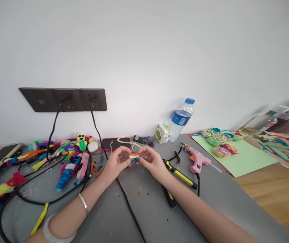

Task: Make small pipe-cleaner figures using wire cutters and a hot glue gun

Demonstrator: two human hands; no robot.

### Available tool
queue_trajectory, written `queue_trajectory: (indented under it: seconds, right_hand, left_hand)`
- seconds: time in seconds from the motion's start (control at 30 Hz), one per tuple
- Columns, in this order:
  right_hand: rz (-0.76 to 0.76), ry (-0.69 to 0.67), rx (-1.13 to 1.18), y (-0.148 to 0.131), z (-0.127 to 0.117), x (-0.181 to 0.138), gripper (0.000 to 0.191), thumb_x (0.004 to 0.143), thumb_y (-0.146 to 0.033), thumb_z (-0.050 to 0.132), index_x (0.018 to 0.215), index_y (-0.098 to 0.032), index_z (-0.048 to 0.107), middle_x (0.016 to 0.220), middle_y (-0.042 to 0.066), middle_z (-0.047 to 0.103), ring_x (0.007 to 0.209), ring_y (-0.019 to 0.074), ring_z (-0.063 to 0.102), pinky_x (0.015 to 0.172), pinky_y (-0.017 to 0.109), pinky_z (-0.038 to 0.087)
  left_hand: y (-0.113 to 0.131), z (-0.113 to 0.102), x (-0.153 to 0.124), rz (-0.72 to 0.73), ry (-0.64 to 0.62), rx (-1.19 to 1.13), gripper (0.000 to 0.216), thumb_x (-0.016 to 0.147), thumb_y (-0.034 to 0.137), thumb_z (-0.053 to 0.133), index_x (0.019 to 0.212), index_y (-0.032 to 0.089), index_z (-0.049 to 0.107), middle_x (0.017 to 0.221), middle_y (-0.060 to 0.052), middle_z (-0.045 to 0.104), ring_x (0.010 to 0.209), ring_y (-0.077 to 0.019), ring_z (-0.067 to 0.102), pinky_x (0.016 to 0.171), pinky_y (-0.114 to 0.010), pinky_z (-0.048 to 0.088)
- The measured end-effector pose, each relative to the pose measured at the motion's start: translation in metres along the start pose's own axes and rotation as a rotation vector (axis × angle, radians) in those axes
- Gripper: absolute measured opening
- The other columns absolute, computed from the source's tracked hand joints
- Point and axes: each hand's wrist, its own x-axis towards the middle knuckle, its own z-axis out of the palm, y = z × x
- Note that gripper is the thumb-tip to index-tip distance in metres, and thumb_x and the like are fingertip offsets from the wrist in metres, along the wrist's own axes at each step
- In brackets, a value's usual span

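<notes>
Between the fingertips of both hands is a small fuzzy piece [134, 156] in orange, white and blue, which looks like pipe cleaner work. My left hand [117, 162] pinches its left end, and my right hand [151, 162] pinches the right end. The fingers cover part of it. Just beyond the hands lies a red-edged phone [105, 144] with a pale yellow pipe cleaner [124, 141] across it. Under my right wrist are yellow-and-black pliers [181, 174]. Bent orange pipe cleaner bits [96, 169] lie left of my left hand.
A pink glue gun [196, 158] rests at right, beside green paper [245, 157] bearing paper flowers. A water bottle [181, 119] and small box [163, 133] stand by the wall. Black cables [128, 202] cross the grey table; several colourful pipe cleaner figures [68, 172] fill the left.
</notes>
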Motion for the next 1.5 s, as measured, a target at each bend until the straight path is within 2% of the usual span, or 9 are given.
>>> queue_trajectory:
  seconds: [0.3,0.5,0.7,0.93,1.17,1.37,1.5]
  right_hand:
    - [-0.044,-0.047,-0.069,-0.005,0.000,-0.002,0.027,0.082,-0.042,0.070,0.094,-0.021,0.056,0.083,0.002,0.062,0.074,0.0155,0.060,0.066,0.029,0.050]
    - [-0.040,-0.096,-0.074,-0.004,0.002,-0.002,0.027,0.085,-0.044,0.067,0.091,-0.022,0.051,0.078,-0.001,0.057,0.064,0.0122,0.055,0.061,0.027,0.048]
    - [-0.015,-0.143,-0.085,-0.008,0.002,-0.005,0.025,0.087,-0.042,0.063,0.089,-0.021,0.050,0.072,-0.002,0.055,0.059,0.0102,0.049,0.053,0.023,0.042]
    - [0.001,-0.157,-0.037,-0.009,0.000,-0.005,0.028,0.081,-0.039,0.069,0.084,-0.020,0.050,0.070,-0.003,0.054,0.056,0.0094,0.049,0.052,0.022,0.040]
    - [-0.002,-0.163,0.008,-0.008,0.001,-0.003,0.027,0.083,-0.039,0.069,0.088,-0.021,0.049,0.071,-0.003,0.057,0.057,0.0091,0.051,0.052,0.021,0.043]
    - [-0.016,-0.138,0.015,-0.002,-0.001,-0.002,0.026,0.086,-0.038,0.068,0.098,-0.022,0.052,0.083,0.001,0.061,0.063,0.0099,0.052,0.056,0.022,0.047]
    - [0.004,-0.150,0.004,-0.002,-0.001,-0.002,0.025,0.086,-0.039,0.067,0.097,-0.021,0.053,0.085,0.001,0.061,0.063,0.0099,0.052,0.058,0.023,0.048]
  left_hand:
    - [0.002,0.000,-0.001,0.044,0.024,0.017,0.023,0.077,0.035,0.071,0.082,0.018,0.056,0.086,-0.002,0.054,0.078,-0.0154,0.056,0.059,-0.023,0.050]
    - [0.001,-0.001,-0.001,0.060,0.024,0.051,0.025,0.076,0.037,0.072,0.081,0.017,0.057,0.086,-0.003,0.056,0.078,-0.0154,0.055,0.064,-0.024,0.049]
    - [0.008,0.001,-0.002,0.031,-0.032,0.038,0.028,0.075,0.040,0.073,0.078,0.017,0.058,0.079,-0.001,0.056,0.072,-0.0144,0.056,0.065,-0.026,0.048]
    - [0.012,0.002,-0.004,-0.002,-0.063,0.005,0.029,0.072,0.038,0.077,0.077,0.016,0.059,0.076,-0.001,0.057,0.071,-0.0146,0.056,0.062,-0.025,0.046]
    - [0.009,0.001,-0.003,0.028,-0.069,-0.001,0.027,0.076,0.037,0.073,0.081,0.017,0.056,0.081,-0.001,0.055,0.075,-0.0149,0.056,0.067,-0.026,0.048]
    - [0.006,-0.001,-0.003,0.054,-0.049,0.035,0.026,0.079,0.034,0.070,0.098,0.018,0.063,0.099,-0.006,0.061,0.094,-0.0203,0.059,0.078,-0.030,0.051]
    - [0.004,-0.001,-0.003,0.042,-0.065,0.022,0.023,0.079,0.031,0.070,0.097,0.017,0.066,0.100,-0.008,0.063,0.094,-0.0208,0.059,0.080,-0.032,0.051]
